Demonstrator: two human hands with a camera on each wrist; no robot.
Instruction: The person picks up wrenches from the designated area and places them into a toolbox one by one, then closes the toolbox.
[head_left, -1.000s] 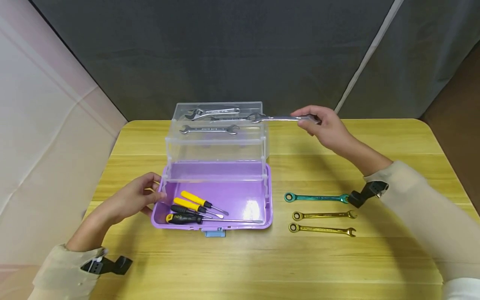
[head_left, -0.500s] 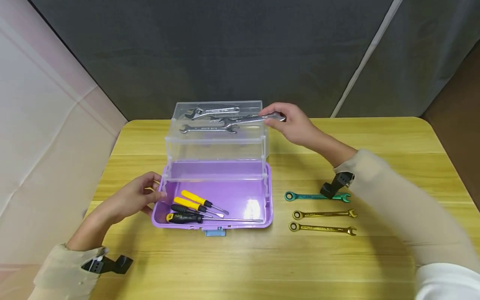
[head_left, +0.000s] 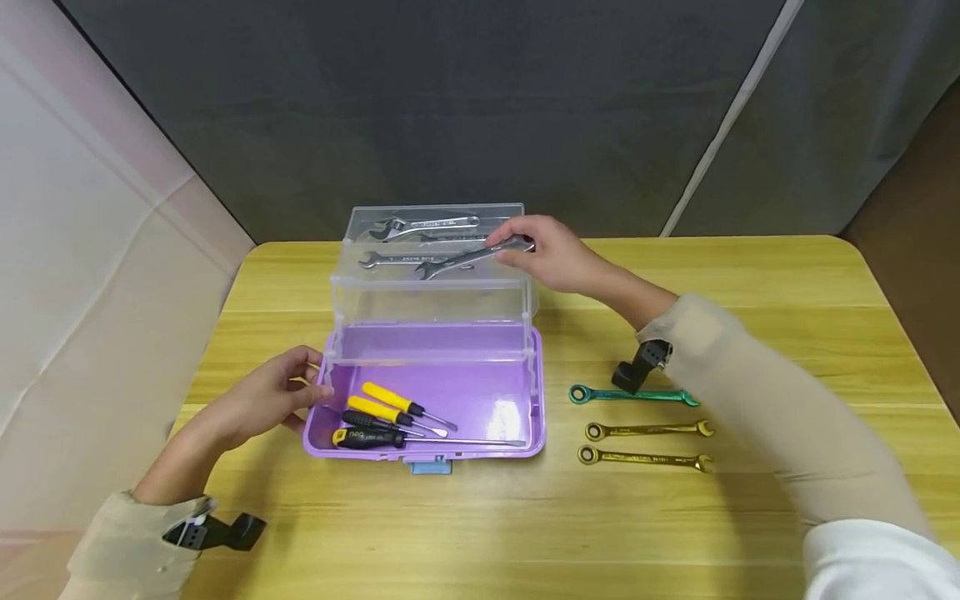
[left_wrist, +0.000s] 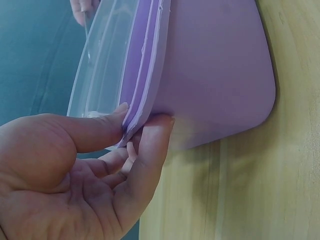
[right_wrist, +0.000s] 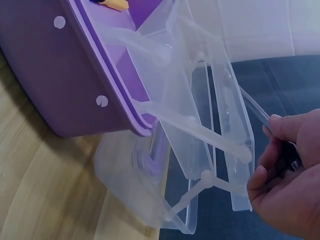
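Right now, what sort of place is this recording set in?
Probably a staged recording booth, not a real workshop: a bare wooden table stands against a dark fabric backdrop, with only a purple toolbox and loose wrenches laid out.

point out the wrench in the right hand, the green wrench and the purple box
silver wrench (head_left: pixel 468 257), head view, mid shaft
green wrench (head_left: pixel 600 394), head view, shaft near the ring end
purple box (head_left: pixel 501 398), head view, bare floor of the base
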